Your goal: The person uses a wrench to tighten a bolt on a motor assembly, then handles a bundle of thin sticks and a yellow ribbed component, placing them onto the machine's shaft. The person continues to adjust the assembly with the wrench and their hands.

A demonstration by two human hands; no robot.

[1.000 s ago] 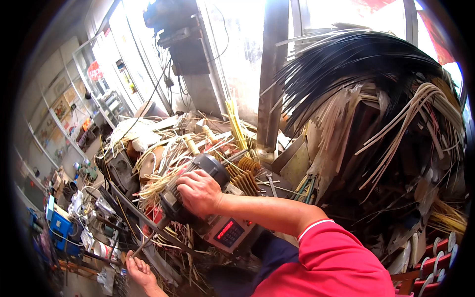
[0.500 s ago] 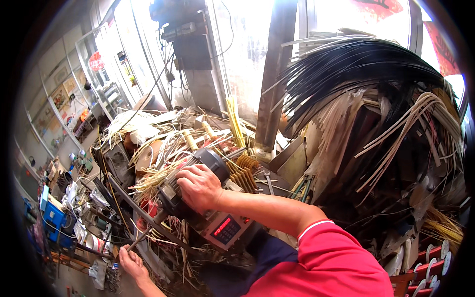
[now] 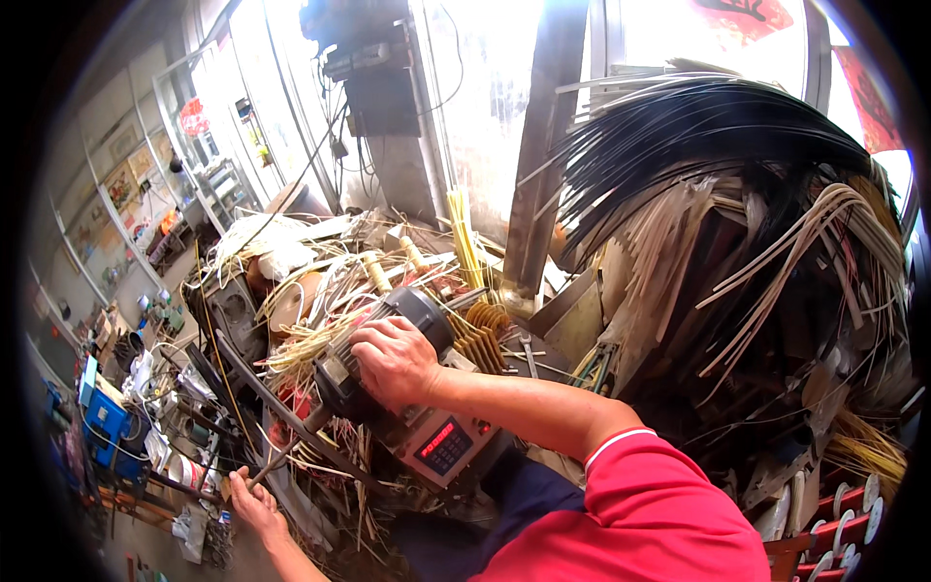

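Note:
My right hand lies over an electric motor with a dark ribbed housing, its fingers bent round the near side. Below that hand is a grey control box with a lit red display and a keypad. From the motor's left end juts a shaft, beside a curved dark metal bar. Lower left, my left hand is closed on a thin brownish rod, which slants up toward the shaft. Its far end is hard to make out.
Tangled pale strips and cords heap behind the motor. A ridged brown coil-like part and a wrench lie to its right. Bundles of long black strips tower at right. A blue machine stands far left.
My left hand and the rod end have shifted slightly up and left. My right hand stays on the motor. The view has moved a little.

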